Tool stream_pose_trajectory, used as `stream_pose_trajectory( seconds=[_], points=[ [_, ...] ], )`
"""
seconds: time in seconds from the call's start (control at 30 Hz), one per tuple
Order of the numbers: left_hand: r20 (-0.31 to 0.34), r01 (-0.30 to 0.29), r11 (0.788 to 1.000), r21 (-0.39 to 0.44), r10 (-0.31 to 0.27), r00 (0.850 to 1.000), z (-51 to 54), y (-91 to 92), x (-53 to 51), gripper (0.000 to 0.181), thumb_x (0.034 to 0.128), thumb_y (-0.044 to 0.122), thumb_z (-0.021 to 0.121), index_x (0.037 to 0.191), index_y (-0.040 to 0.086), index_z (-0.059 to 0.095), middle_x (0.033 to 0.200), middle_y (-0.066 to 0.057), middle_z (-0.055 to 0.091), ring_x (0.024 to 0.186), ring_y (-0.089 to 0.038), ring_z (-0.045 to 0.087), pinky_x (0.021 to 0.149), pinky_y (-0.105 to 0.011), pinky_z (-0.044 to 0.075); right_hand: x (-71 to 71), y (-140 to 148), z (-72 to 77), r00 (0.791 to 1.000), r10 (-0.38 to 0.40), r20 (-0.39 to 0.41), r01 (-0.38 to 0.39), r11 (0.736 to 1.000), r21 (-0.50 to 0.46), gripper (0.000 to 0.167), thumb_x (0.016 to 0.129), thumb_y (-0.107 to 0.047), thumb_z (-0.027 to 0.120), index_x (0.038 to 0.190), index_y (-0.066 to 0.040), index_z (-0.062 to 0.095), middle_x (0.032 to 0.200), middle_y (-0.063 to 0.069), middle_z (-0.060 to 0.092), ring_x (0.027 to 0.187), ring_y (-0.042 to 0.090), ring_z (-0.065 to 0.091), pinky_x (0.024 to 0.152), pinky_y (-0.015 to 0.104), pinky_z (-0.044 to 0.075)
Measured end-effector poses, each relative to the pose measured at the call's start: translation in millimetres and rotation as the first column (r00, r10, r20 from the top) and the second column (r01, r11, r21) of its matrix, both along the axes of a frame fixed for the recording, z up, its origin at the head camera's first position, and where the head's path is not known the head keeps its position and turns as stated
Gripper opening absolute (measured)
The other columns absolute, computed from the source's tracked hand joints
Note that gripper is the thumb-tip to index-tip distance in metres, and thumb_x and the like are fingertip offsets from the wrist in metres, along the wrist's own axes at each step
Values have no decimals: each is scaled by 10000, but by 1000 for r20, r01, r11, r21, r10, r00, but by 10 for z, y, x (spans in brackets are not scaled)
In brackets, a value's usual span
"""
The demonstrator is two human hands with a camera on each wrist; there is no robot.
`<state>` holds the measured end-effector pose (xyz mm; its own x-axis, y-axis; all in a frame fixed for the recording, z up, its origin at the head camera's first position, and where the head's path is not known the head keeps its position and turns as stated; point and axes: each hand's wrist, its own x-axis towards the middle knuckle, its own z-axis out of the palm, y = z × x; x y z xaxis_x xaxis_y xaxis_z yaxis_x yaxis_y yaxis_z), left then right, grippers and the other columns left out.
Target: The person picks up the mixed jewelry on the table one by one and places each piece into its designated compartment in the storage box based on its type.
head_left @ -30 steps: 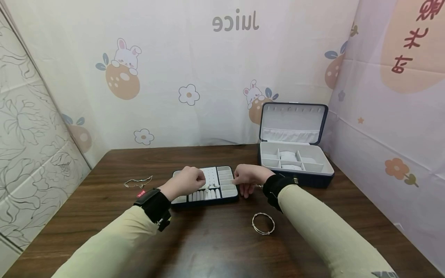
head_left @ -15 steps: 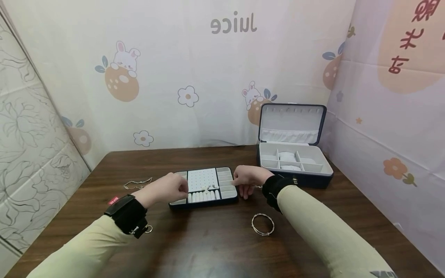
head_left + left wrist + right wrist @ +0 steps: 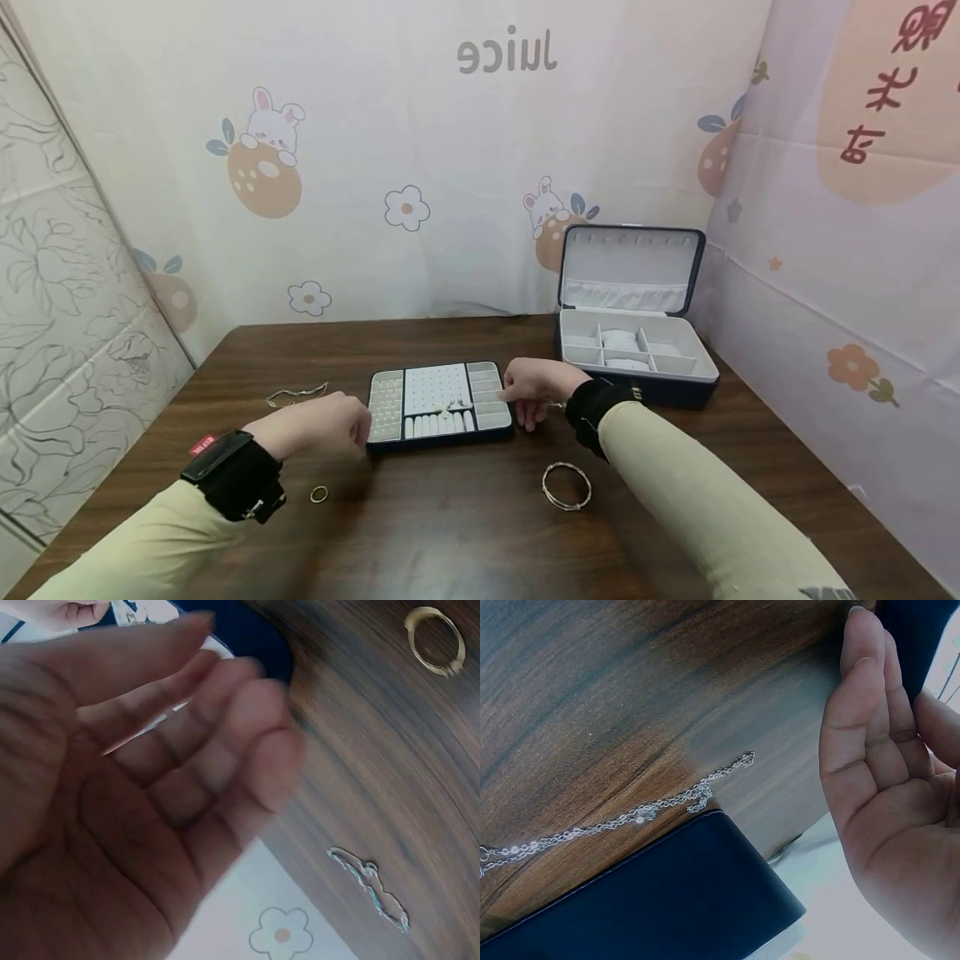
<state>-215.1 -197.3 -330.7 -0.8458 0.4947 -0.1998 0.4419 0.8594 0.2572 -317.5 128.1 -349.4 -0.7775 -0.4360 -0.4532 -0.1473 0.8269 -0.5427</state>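
Observation:
A navy jewelry tray lies mid-table, with a white perforated panel, ring rolls and small compartments; small earrings sit on the panel's lower edge. My right hand holds its right edge, thumb over the rim and fingers along the outer side. At the tray's left end hovers my left hand, its fingers loosely curled; in the left wrist view nothing shows in the palm. A gold ring lies on the table near that wrist. Behind the left hand is a silver bracelet, partly hidden in the head view.
A navy jewelry box with raised lid stands back right, two white cushions in its compartments. Beside it lies a silver chain, mostly hidden by the right hand in the head view. A bangle lies at the front.
My left hand has moved left from over the tray to its left end, uncovering the white panel, the pearly left compartment and the gold ring. The right hand has stayed in place.

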Motion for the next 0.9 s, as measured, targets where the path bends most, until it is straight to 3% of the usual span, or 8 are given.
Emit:
stream_pose_trajectory(
  seconds=[0.17, 0.3, 0.37, 0.53, 0.63, 0.73, 0.9],
  points=[
    [35, -38, 996, -83, 42, 999, -45, -107, 109, 205, 736, 3, 763, 765, 144, 617, 731, 58, 590, 661, -121, 536, 590, -310, 460, -2, 13, 4, 1000, 2, -4, -2, 1000, 5, 223, 1050, -135, 538, 946, 45, 619, 793, 203, 744, 646, 263, 741, 585, 342, 587],
    [86, -100, 990, -102, 109, 990, -97, -183, 167, 268, 717, -5, 792, 771, 121, 562, 692, 6, 570, 576, -142, 520, 526, -311, 416, -7, 12, 6, 1000, 1, -6, -1, 1000, 4, 226, 1051, -137, 541, 936, 39, 621, 782, 196, 742, 642, 260, 740, 587, 346, 589],
    [133, -139, 985, -104, 152, 979, -108, -204, 190, 283, 723, -2, 803, 785, 108, 550, 655, -17, 583, 524, -149, 519, 493, -303, 404, -5, 9, 8, 1000, -1, -8, 1, 1000, 6, 226, 1051, -138, 543, 931, 36, 622, 780, 195, 742, 642, 261, 740, 588, 347, 590],
    [260, -228, 966, -122, 253, 932, -117, -216, 235, 311, 763, 45, 839, 862, 76, 546, 580, -47, 563, 453, -151, 467, 424, -271, 356, 2, -7, 4, 1000, -2, -9, 2, 1000, 12, 218, 1048, -135, 541, 934, 30, 624, 791, 199, 743, 646, 261, 740, 594, 349, 592],
    [287, -252, 957, -141, 283, 915, -130, -221, 248, 344, 765, 55, 855, 878, 73, 530, 587, -50, 539, 448, -149, 431, 408, -261, 327, 6, -17, 8, 1000, 1, -12, -1, 1000, 15, 218, 1048, -133, 538, 938, 34, 626, 800, 204, 745, 659, 272, 745, 607, 359, 597],
    [272, -254, 957, -138, 283, 920, -166, -233, 258, 362, 738, 8, 846, 859, 73, 512, 586, -67, 551, 438, -148, 460, 391, -251, 350, 1, -24, 3, 1000, 1, -15, -1, 1000, 16, 221, 1050, -134, 536, 935, 31, 628, 797, 202, 745, 660, 274, 746, 608, 360, 598],
    [222, -217, 967, -135, 243, 944, -222, -230, 255, 355, 724, -27, 830, 815, 74, 502, 592, -105, 592, 447, -168, 573, 382, -265, 432, -4, -16, -9, 1000, 9, -17, -9, 1000, 18, 221, 1051, -132, 535, 941, 35, 628, 778, 190, 745, 655, 269, 745, 600, 356, 598]
  ],
)
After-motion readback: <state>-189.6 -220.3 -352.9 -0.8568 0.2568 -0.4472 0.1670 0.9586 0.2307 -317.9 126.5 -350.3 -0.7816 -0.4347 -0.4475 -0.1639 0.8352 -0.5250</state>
